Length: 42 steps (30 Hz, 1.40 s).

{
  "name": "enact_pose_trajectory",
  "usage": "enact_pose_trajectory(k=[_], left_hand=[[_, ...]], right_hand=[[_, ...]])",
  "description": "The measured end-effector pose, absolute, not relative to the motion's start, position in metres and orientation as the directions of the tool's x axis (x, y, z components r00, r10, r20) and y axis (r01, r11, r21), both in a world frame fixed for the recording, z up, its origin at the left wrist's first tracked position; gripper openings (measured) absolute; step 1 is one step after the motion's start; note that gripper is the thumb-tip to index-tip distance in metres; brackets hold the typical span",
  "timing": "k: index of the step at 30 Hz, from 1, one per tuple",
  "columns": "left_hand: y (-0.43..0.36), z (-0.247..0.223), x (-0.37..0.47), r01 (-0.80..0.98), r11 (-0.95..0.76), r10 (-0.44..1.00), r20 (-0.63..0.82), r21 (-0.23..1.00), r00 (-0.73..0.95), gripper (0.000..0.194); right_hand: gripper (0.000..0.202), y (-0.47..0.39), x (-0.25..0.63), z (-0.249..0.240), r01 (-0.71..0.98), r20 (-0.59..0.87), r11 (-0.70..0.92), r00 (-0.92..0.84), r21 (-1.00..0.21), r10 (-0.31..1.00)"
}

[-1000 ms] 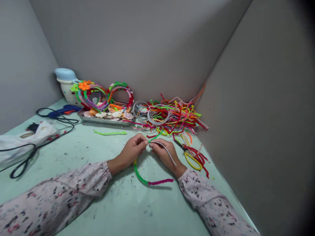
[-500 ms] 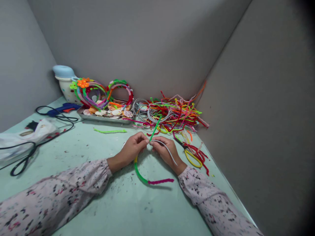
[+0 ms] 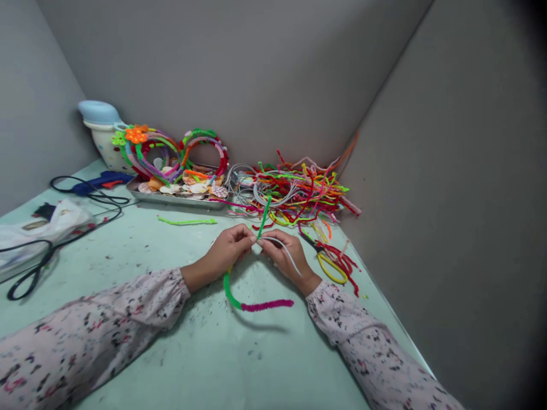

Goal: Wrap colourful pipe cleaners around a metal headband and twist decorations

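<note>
My left hand is closed in a pinch on a curved headband wire wrapped in pipe cleaner. Below that hand the wrapped part hangs free, yellow then green, ending in a magenta section. Fingertips almost touching it, my right hand pinches the same piece where the wrapping stops. From there bare grey wire bends over the right hand. A loose green pipe cleaner sticks up from between the fingertips. The fingers hide the exact join.
Behind my hands lies a tangled heap of pipe cleaners and grey wire loops. Scissors with yellow handles rest at right. A metal tray holds shells and colourful headbands. Black cable and plastic bag lie left.
The whole view has shifted slightly, so the table things appear higher and further left. Both hands keep their pinch, and the dangling magenta end has swung a little left and up.
</note>
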<state>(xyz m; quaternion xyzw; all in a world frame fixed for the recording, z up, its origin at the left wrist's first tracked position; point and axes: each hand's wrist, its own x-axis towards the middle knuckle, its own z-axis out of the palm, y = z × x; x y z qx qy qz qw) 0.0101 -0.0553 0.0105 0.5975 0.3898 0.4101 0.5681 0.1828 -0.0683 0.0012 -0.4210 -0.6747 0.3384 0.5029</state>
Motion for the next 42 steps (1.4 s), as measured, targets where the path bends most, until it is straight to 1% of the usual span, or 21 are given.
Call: enact_pose_trajectory(k=[5,9,16,24,28,33,42], left_hand=[[-0.054,0.011,0.01,-0.034,0.021,0.921,-0.007,0.999,0.389,0.021],[-0.053,0.011,0.009,-0.027,0.066,0.915,-0.049,0.997,0.401,0.022],[-0.049,0.01,0.008,-0.022,0.078,0.898,-0.061,0.997,0.435,0.021],[-0.045,0.01,0.007,-0.006,0.166,0.878,-0.145,0.986,0.457,0.023],[-0.042,0.011,0.006,-0.02,0.2,0.855,-0.164,0.98,0.491,0.024],[-0.038,0.011,0.005,0.002,0.245,0.816,-0.207,0.97,0.54,0.024],[-0.035,0.014,0.0,0.073,0.241,0.764,-0.236,0.968,0.6,0.025]], right_hand=[[0.016,-0.067,0.184,-0.001,0.276,0.435,0.462,-0.157,-0.843,0.887],[0.016,-0.066,0.186,-0.003,0.324,0.474,0.507,-0.18,-0.799,0.862],[0.014,-0.066,0.187,-0.005,0.376,0.496,0.535,-0.203,-0.757,0.844],[0.017,-0.065,0.188,-0.007,0.361,0.477,0.517,-0.199,-0.776,0.856],[0.015,-0.065,0.189,-0.008,0.34,0.487,0.527,-0.201,-0.779,0.85],[0.01,-0.065,0.191,-0.002,0.337,0.488,0.549,-0.255,-0.765,0.835],[0.011,-0.063,0.195,-0.003,0.269,0.446,0.543,-0.347,-0.795,0.825]])
